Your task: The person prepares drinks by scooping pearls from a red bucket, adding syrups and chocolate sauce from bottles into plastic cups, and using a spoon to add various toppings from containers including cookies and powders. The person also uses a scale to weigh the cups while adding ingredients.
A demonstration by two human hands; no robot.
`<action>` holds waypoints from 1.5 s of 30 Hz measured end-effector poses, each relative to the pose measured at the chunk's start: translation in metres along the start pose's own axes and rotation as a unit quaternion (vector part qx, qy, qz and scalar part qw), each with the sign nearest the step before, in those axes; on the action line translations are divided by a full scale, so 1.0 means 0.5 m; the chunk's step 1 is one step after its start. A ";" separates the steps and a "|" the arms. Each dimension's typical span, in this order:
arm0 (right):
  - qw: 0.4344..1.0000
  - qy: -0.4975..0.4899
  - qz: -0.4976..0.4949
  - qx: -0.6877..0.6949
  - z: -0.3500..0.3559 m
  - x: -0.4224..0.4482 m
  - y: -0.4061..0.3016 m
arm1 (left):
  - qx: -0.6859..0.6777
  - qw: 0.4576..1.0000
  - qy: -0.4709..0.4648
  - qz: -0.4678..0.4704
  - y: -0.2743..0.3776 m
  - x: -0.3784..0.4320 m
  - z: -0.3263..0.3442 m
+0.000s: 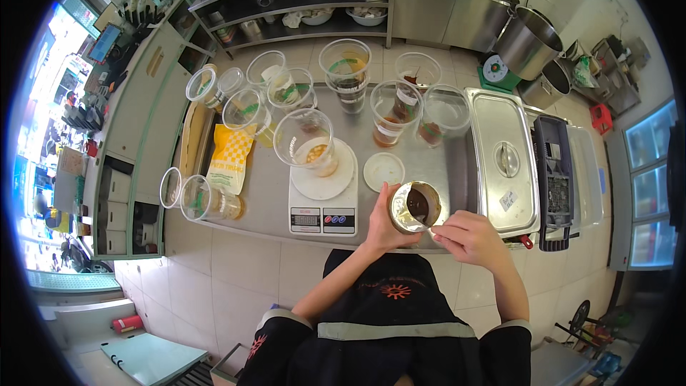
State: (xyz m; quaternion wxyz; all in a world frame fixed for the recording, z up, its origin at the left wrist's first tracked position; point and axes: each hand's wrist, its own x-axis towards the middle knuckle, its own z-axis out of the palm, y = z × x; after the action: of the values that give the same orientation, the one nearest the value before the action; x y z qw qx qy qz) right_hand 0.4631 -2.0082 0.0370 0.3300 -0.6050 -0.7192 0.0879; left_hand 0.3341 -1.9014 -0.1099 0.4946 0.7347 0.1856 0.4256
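My left hand [381, 225] is wrapped around an opened container [399, 213] with a partly peeled foil seal and dark brown contents. At its lower right rim, my right hand [465, 236] pinches something thin, perhaps a spoon handle or the seal's edge. A round white lid [383, 171] lies just above the container. To the left, a clear plastic cup [321, 163] with pale pieces in its bottom stands on a white digital kitchen scale [323, 198]. Beyond are several clear cups, among them one with reddish-brown contents [387, 131] and a stacked pair [345, 83].
The steel table [268, 193] also bears a yellow-and-white packet [230, 158] and a tipped cup [214, 201] at the left. On the right are a lidded steel pan [504, 155] and a dark grey plastic tray [557, 182]. A green dial scale [496, 72] stands behind.
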 end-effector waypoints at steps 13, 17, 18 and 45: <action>0.965 0.086 -0.132 0.212 0.067 0.096 -0.100 | 0.300 0.913 0.080 0.265 0.186 0.027 -0.289; 0.780 0.071 0.235 0.575 0.130 0.132 -0.138 | 0.365 0.910 0.108 0.164 0.266 0.013 -0.335; 0.781 0.065 0.230 0.577 0.134 0.151 -0.135 | 0.370 0.907 0.114 0.164 0.284 0.015 -0.347; 0.706 0.378 0.250 0.544 0.145 0.286 0.016 | 0.448 0.883 0.009 -0.140 0.307 0.185 -0.451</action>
State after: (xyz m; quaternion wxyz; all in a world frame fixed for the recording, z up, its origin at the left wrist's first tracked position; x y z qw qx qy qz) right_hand 0.4202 -1.8535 0.0303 0.8121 -0.4605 -0.1839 0.3075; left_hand 0.1815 -1.7766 0.1004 0.1651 0.8405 0.4620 0.2299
